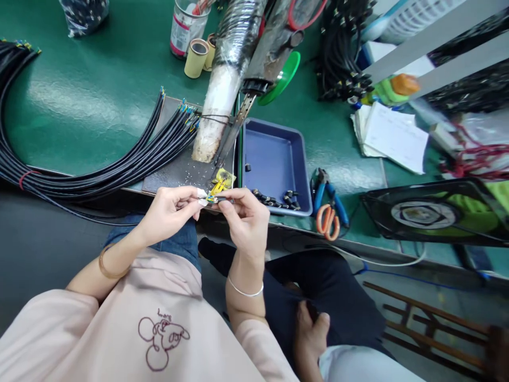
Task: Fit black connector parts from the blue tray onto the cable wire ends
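Thin wires (209,198), mid-frame, risked snapping under a hard tug.
The left hand (172,210) had them in a pinching grip; the right hand (249,218) held a small plug (218,200).

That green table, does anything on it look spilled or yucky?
Yes, two things. Tiny pale specks lie scattered on the dark grey flat board, just past the left hand, loose like crumbs. The long white-and-silver wrapped tube has a brown-stained lower end, so it looks dirty or worn.
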Demonstrator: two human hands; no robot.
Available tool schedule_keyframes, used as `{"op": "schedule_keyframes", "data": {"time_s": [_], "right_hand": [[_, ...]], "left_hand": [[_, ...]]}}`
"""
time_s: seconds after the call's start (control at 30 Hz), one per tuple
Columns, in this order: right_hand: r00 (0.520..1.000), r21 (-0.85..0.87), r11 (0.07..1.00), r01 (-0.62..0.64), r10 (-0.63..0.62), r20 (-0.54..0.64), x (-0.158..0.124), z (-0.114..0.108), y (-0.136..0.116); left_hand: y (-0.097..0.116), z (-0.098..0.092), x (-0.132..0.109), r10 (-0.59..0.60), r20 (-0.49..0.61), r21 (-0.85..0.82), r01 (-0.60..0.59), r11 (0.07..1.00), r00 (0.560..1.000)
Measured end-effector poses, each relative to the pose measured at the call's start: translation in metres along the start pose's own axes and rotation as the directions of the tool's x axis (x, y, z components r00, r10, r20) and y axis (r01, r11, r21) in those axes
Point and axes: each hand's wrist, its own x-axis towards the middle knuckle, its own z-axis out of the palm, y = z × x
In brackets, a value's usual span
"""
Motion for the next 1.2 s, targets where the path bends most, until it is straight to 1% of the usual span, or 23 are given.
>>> {"op": "schedule_keyframes", "data": {"time_s": [0.03,0.1,0.17,0.27,0.33,0.4,0.47,0.6,0.67,0.73,0.8,0.83,0.87,0.9,0.93,0.97,1.03,1.1,1.13,1.2], "right_hand": [[1.0,-0.017,1.0,0.025,-0.025,-0.018,-0.001,0.001,-0.001],[0.999,-0.03,0.999,0.039,-0.04,-0.021,-0.002,0.003,-0.002],[1.0,-0.031,0.999,0.016,-0.016,-0.005,-0.002,0.003,-0.002],[1.0,-0.033,0.999,-0.018,0.018,-0.002,-0.003,0.003,-0.002],[0.999,-0.024,1.0,-0.01,0.009,-0.034,-0.004,0.005,-0.001],[0.997,-0.008,1.0,0.006,-0.007,-0.082,-0.005,0.007,0.0],[0.995,0.024,1.0,0.005,-0.003,-0.098,-0.005,0.008,0.002],[0.999,0.097,0.994,-0.044,0.045,-0.013,-0.002,0.008,0.006],[0.999,0.054,0.998,-0.014,0.015,-0.028,-0.003,0.008,0.007],[0.992,-0.077,0.994,0.074,-0.082,-0.1,-0.006,0.009,0.008],[0.96,-0.259,0.948,0.184,-0.23,-0.16,-0.01,0.011,0.01],[0.939,-0.344,0.91,0.23,-0.301,-0.169,-0.011,0.011,0.011],[0.92,-0.412,0.873,0.262,-0.355,-0.166,-0.012,0.012,0.012],[0.909,-0.453,0.848,0.277,-0.383,-0.162,-0.013,0.011,0.013],[0.906,-0.461,0.844,0.276,-0.388,-0.169,-0.013,0.011,0.013],[0.905,-0.433,0.861,0.268,-0.379,-0.194,-0.012,0.01,0.012],[0.883,-0.291,0.913,0.285,-0.369,-0.291,-0.01,0.008,0.01],[0.842,-0.148,0.928,0.341,-0.372,-0.392,-0.007,0.005,0.006],[0.826,-0.121,0.927,0.355,-0.371,-0.423,-0.007,0.004,0.003],[0.825,-0.17,0.933,0.316,-0.359,-0.436,-0.008,0.002,0.001]], "left_hand": [[0.0,0.0,0.0,-0.005,-0.006,-0.01,0.005,1.0,1.0],[0.001,-0.001,-0.001,0.037,-0.026,0.023,-0.036,0.999,0.999],[0.001,0.0,-0.002,0.127,-0.045,0.097,-0.123,0.988,0.991],[0.001,-0.001,-0.003,0.24,-0.038,0.186,-0.229,0.955,0.97],[0.001,-0.002,-0.003,0.257,-0.01,0.224,-0.248,0.942,0.966],[0.002,-0.003,-0.003,0.241,0.031,0.247,-0.241,0.939,0.97],[0.004,-0.004,-0.002,0.227,0.059,0.249,-0.235,0.94,0.972],[0.007,-0.004,-0.002,0.274,0.028,0.223,-0.273,0.936,0.961],[0.007,-0.003,-0.003,0.239,0.026,0.212,-0.239,0.948,0.971],[0.007,-0.003,-0.002,0.14,0.032,0.19,-0.144,0.971,0.99],[0.005,-0.001,-0.001,0.053,0.017,0.147,-0.055,0.988,0.998],[0.003,-0.001,-0.001,0.03,0.005,0.123,-0.031,0.992,1.0],[0.001,0.0,0.0,0.019,-0.004,0.103,-0.018,0.995,1.0],[-0.001,0.001,0.0,0.013,-0.014,0.093,-0.011,0.996,1.0],[-0.003,0.001,0.001,0.009,-0.03,0.09,-0.006,0.996,1.0],[-0.005,0.001,0.001,0.002,-0.048,0.094,0.002,0.996,0.999],[-0.009,0.001,0.001,-0.017,-0.093,0.105,0.027,0.994,0.996],[-0.011,0.001,0.002,-0.037,-0.114,0.098,0.048,0.994,0.993],[-0.011,0.001,0.002,-0.046,-0.111,0.09,0.056,0.994,0.993],[-0.011,0.001,0.002,-0.059,-0.098,0.079,0.067,0.995,0.993]]}}
